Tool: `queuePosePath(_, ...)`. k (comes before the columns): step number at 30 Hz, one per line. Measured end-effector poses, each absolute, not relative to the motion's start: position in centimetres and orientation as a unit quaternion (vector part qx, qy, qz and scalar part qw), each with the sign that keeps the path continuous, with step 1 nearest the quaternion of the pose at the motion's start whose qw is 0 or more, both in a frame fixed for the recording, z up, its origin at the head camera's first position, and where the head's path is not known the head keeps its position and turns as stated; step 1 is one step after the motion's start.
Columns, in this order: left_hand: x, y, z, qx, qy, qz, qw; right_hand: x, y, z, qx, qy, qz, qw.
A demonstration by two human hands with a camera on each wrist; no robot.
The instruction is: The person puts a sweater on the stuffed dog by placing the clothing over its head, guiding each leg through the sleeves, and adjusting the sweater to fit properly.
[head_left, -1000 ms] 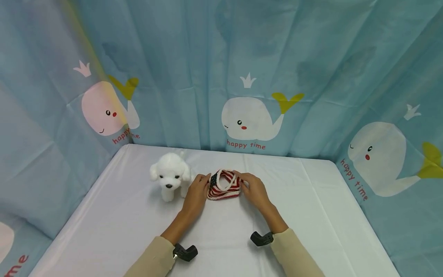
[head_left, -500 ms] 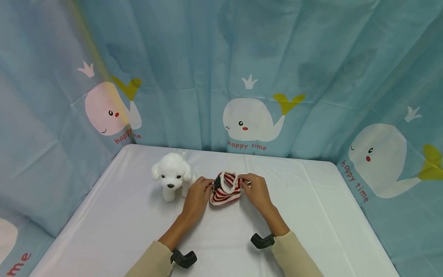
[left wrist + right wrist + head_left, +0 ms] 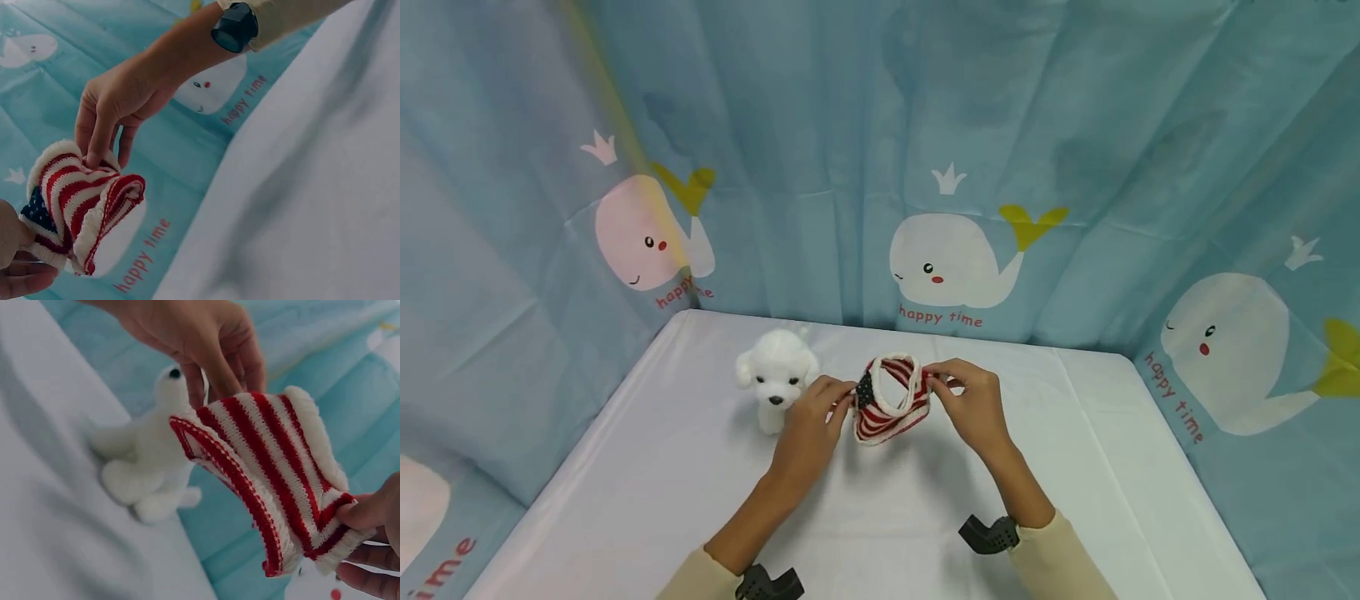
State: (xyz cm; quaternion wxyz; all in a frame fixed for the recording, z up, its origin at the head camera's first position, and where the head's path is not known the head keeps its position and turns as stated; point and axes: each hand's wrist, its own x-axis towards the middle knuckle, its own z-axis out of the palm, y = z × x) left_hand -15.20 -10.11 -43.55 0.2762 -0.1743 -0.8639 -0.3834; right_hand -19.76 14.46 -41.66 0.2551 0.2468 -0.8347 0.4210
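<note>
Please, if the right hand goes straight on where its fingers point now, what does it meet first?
The right hand would first push into the striped knitted garment that it pinches; beyond, probably the left hand, though depth is unclear.

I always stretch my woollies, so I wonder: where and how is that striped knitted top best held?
Probably by opposite sides of the top, pinched lightly, left hand coming from the left, right hand from the right. Its knit looks soft and limp; held like this, its white rim is spread open.
</note>
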Motion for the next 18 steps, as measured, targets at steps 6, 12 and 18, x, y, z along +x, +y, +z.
queuePosePath(6, -14.2, -11.6, -41.5, -0.170, -0.848, -0.367, 0.344, -18.8, 13.2, -39.6, 0.263, -0.812, 0.451, 0.263)
queuePosePath(12, -14.0, -13.9, -39.9, -0.137, -0.837, -0.349, 0.399, -18.7, 11.4, -38.4, 0.274, -0.788, 0.482, 0.269)
queuePosePath(18, -14.3, -16.8, -38.9, -0.103, -0.824, -0.352, 0.431, -19.1, 9.2, -37.6, 0.298, -0.784, 0.476, 0.265)
